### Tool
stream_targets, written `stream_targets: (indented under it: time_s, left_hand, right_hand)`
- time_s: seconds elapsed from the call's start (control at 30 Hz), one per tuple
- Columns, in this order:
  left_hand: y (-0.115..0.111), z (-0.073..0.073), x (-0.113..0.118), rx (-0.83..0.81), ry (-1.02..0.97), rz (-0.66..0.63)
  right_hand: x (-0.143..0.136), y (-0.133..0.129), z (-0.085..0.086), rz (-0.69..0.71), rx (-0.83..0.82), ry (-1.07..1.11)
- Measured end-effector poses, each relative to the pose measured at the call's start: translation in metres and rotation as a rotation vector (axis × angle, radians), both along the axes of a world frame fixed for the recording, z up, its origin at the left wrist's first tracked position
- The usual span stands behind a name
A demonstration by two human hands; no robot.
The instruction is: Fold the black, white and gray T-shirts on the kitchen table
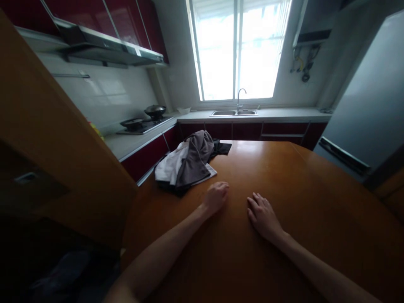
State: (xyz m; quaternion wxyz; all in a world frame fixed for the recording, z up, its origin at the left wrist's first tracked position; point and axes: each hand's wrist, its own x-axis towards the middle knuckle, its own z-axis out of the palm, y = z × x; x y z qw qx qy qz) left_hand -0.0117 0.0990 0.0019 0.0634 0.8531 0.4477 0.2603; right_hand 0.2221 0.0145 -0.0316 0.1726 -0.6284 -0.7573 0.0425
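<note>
On the wooden table (277, 168), my left hand (216, 197) rests on its side with loosely bent fingers and nothing visible in it. It is nearest to a heap of clothes, made up of a grey-brown garment (197, 158), a white garment (170, 165) and black cloth (222, 148). The heap lies just beyond it, to the left, apart from the hand. My right hand (263, 215) lies palm down on the tabletop, fingers stretched out and slightly spread, holding nothing. A gap of bare wood separates the two hands.
Behind the table runs a counter with a double sink (234, 112) and a tap (239, 100). To the left are a stove (148, 125) with a lidded pan (155, 110) and a range hood (104, 48). A fridge (362, 97) stands at the right.
</note>
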Motion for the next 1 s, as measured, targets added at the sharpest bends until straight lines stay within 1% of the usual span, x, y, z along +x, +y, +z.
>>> stream_targets:
  time_s: [0.1, 0.13, 0.2, 0.23, 0.3, 0.4, 0.5, 0.63, 0.83, 1.0]
  left_hand:
    - [0.028, 0.014, -0.04, 0.101, 0.045, 0.373]
    - [0.036, 0.016, -0.054, 0.092, 0.081, 0.457]
    - [0.047, 0.014, -0.076, 0.035, 0.135, 0.544]
    - [0.051, 0.01, -0.084, 0.006, 0.146, 0.557]
    - [0.055, 0.003, -0.091, -0.015, 0.138, 0.564]
    - [0.057, -0.003, -0.09, 0.003, 0.111, 0.585]
    - [0.058, -0.004, -0.086, 0.008, 0.096, 0.604]
    - [0.059, -0.006, -0.086, 0.011, 0.091, 0.585]
    - [0.061, -0.008, -0.085, 0.0, 0.066, 0.591]
    - [0.059, -0.004, -0.085, 0.027, 0.028, 0.608]
  right_hand:
    - [0.001, 0.002, 0.0, 0.0, 0.002, 0.019]
    - [0.002, 0.003, 0.0, 0.003, 0.004, 0.025]
    - [0.005, 0.005, 0.001, 0.013, 0.015, 0.036]
    - [0.008, 0.005, 0.0, 0.019, 0.023, 0.046]
    - [0.014, 0.007, -0.001, 0.037, 0.038, 0.075]
    - [0.022, 0.007, -0.005, 0.079, 0.047, 0.115]
    - [0.027, 0.007, -0.009, 0.109, 0.046, 0.123]
    - [0.028, 0.006, -0.011, 0.113, 0.041, 0.125]
    - [0.027, 0.006, -0.008, 0.116, 0.034, 0.143]
    - [0.028, 0.005, -0.006, 0.121, 0.027, 0.148]
